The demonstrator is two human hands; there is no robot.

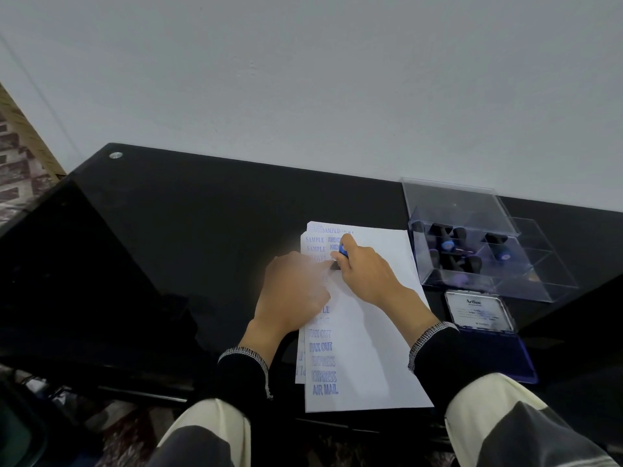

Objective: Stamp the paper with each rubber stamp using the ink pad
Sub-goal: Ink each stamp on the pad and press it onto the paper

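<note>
While right hand (365, 271) grips one stamp (341, 254), left hand (293, 288) flat — two sheets (377, 332)

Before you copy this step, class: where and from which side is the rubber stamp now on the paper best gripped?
Grip the rubber stamp by its blue handle, coming from above and the right, as the right hand does here. The handle stands up from the paper while the dark base faces down, so the top is the only free part. The left hand rests beside it on the sheet.
</note>
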